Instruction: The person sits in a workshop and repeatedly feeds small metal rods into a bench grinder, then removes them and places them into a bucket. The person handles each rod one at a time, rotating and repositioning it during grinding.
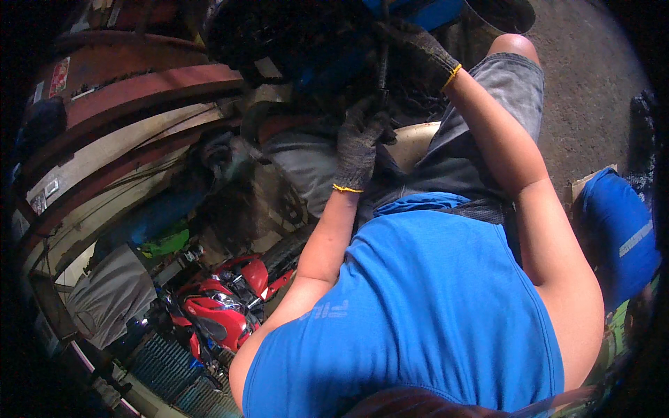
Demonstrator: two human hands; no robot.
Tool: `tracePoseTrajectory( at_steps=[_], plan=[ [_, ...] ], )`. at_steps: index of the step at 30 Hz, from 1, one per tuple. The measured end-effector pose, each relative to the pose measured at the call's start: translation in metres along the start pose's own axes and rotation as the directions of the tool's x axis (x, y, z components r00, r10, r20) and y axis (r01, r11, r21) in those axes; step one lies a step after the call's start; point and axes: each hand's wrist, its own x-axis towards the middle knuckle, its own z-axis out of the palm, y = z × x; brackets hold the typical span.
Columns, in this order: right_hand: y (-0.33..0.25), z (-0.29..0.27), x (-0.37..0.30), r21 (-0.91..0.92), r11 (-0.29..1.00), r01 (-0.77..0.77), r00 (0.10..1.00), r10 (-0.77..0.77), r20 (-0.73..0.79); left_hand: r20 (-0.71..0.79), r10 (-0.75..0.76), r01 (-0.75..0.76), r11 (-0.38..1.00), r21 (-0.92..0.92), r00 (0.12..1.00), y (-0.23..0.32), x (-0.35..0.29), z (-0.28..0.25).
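Note:
Both hands wear dark grey knit gloves with yellow cuff edges. My left hand (359, 143) is closed at the lower end of a thin dark rod (383, 66), just above my lap. Farther up and to the right, my right hand (418, 45) reaches across, its fingers curled at the upper part of the same rod. Deep shadow hides most of the fingertips. Behind the rod lies a dark mass of machine parts (320, 56), too dim to make out, with blue parts near its top.
Between my legs shows a pale seat-like surface (414, 143). A round dark container (502, 15) stands at the far right. Long reddish beams (153, 90) curve along the left. A red motorcycle (223, 313) and a grey cloth (115, 296) are lower left; blue fabric (617, 237) lies right.

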Motion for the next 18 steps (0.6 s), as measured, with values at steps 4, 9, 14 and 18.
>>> tracePoseTrajectory(
  at_steps=[4,9,14,18],
  plan=[
    [0.000,0.004,0.002,0.058,0.997,-0.060,0.998,0.062,-0.021,-0.064,0.063,-0.052,0.986,0.159,0.996,0.009,-0.002,0.005],
    [0.005,-0.001,0.004,-0.181,0.983,0.015,0.999,-0.022,-0.041,-0.039,0.015,-0.010,0.993,0.117,0.999,0.010,-0.004,0.002],
    [0.007,-0.001,0.003,-0.119,0.993,0.024,0.998,-0.031,-0.057,-0.048,-0.020,0.023,0.998,0.067,0.999,0.014,-0.002,0.005],
    [-0.004,0.010,-0.004,-0.142,0.988,0.059,0.996,-0.067,-0.052,-0.046,-0.036,0.037,0.999,0.036,0.998,0.008,0.000,0.003]
  ],
)
